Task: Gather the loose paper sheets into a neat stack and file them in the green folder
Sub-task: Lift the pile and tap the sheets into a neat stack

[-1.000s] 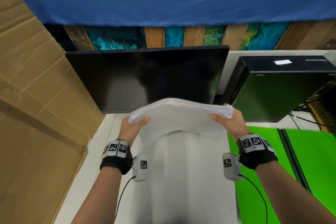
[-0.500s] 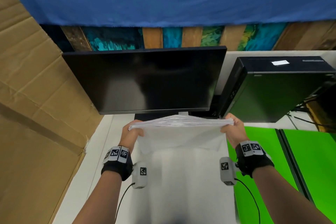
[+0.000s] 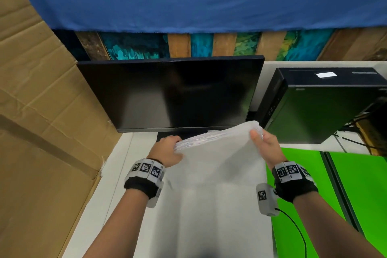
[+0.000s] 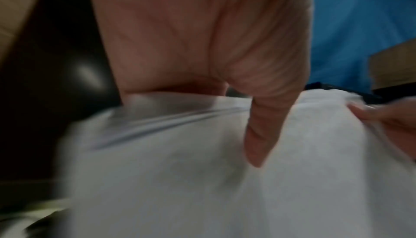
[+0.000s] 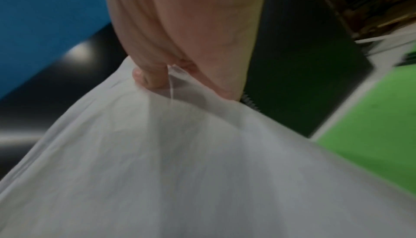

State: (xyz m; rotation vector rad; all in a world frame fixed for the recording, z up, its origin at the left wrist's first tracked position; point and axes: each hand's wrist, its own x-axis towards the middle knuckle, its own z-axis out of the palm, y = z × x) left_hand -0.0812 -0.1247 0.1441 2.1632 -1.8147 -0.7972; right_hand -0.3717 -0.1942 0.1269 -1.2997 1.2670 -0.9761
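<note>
A thick stack of white paper sheets [image 3: 217, 165] stands on its lower edge on the desk, top edge tilted up to the right. My left hand [image 3: 167, 150] grips the stack's top left corner, thumb lying across the front sheet [image 4: 258, 135]. My right hand [image 3: 266, 146] grips the top right corner, the thumb on the front face and the fingers behind [image 5: 153, 78]. The open green folder [image 3: 356, 190] lies flat on the desk to the right of the stack. The stack's bottom edge is out of sight.
A black monitor [image 3: 176, 94] stands just behind the stack. A black computer case [image 3: 318, 107] lies at the back right with cables beside it. A large cardboard sheet [image 3: 41, 132] leans along the left side. The white desk [image 3: 117, 174] shows between cardboard and paper.
The stack dropped from a raised, bowed hold to level, then tilted: my left hand has sunk and my right hand has risen. Both hands keep their grip.
</note>
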